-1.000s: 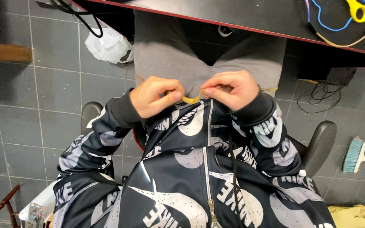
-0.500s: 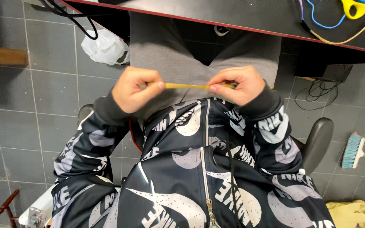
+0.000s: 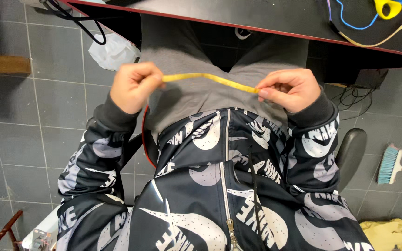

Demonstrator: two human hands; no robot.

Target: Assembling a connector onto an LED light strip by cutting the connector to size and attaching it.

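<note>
The left hand (image 3: 136, 86) and the right hand (image 3: 288, 88) are both closed in a pinch on the ends of a short yellow strip (image 3: 210, 78), which spans between them with a slight upward bow, held in the air over a grey garment (image 3: 196, 93) on the lap, just below the edge of the dark worktop (image 3: 266, 16). On the worktop's far right lie yellow-handled scissors (image 3: 389, 6), a blue cord (image 3: 354, 23) and a pale tape (image 3: 387, 36), while on the tiled floor (image 3: 19, 125) sit a white bag (image 3: 115, 49) to the left, a teal brush (image 3: 391, 163) and a yellow cloth (image 3: 391, 234) to the right
</note>
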